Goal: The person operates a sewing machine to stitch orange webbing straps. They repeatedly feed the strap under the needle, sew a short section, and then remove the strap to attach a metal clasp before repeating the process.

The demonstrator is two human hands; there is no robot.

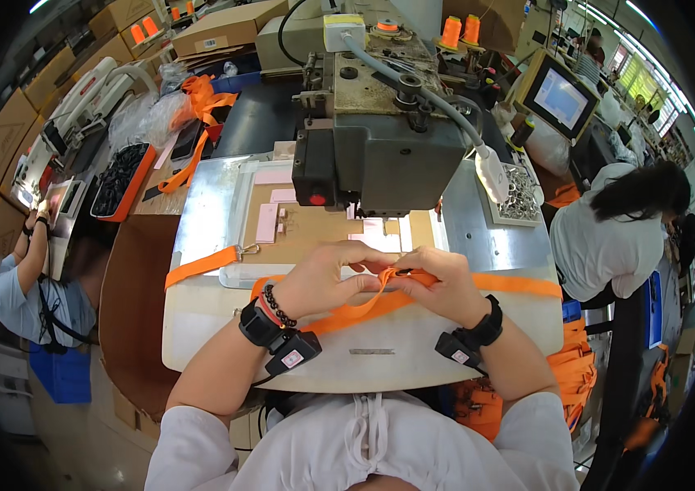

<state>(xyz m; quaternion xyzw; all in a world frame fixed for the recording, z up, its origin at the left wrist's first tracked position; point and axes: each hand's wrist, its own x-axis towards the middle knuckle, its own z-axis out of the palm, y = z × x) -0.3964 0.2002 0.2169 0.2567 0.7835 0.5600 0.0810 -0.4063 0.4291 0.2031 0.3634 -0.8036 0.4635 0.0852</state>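
Both my hands meet over the front of the white work table point(225, 335), pinching a folded part of an orange webbing strap point(356, 317). My left hand point(327, 278) closes on it from the left, thumb and fingers bent together. From the right, my right hand point(439, 282) grips the same strap, with some dark bit showing at the fold that I cannot make out. The strap runs beneath my hands and off to the right edge. At the left lies another strap end point(204, 267), fitted with a metal snap hook point(245, 250).
An industrial sewing machine head point(397, 155) hangs beyond my hands, over a cardboard template point(306, 225) with pink pieces. A small metal strip point(372, 351) lies near the table's front. A tray of metal parts point(519, 192) stands right. Co-workers point(622, 221) sit on either side.
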